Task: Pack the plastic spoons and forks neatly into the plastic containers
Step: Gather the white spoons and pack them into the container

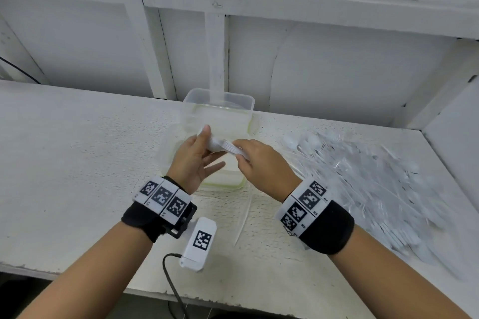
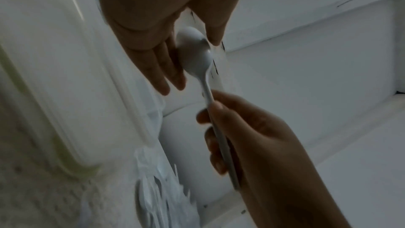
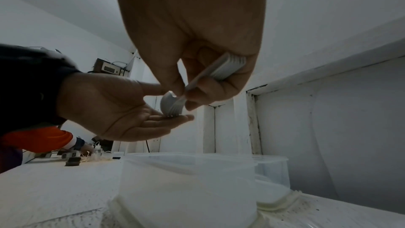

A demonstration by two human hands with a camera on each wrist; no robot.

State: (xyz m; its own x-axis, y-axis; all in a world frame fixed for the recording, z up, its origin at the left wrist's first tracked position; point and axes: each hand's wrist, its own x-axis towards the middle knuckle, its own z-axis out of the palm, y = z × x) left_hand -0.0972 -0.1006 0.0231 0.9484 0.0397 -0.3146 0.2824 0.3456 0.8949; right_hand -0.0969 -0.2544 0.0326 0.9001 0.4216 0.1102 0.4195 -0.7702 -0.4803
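Shelving of white painted wood is carrying everything we are working over. Below our fingers two clear, rectangular plastic containers are waiting open, the nearer one directly under the bundle, the other just beyond it. Outward of our right hand a loose heap of white plastic spoons and forks is sprawling across the surface.

Between our hands we are holding a nested stack of white plastic spoons. The right fingers are curling round the bunched handles, thumb pressing them tight. Our left hand is lying flat and relaxed, fingers straight, the bowls resting on them while the thumb is touching the top bowl.

To do this step well, we are judging that the left fingers should be tapping the bowls flush while the right grip is keeping the handles squared, so the stack is staying nested. Then we should be lowering it lengthwise into the nearer container without loosening early, since smooth spoons are likely to fan apart.
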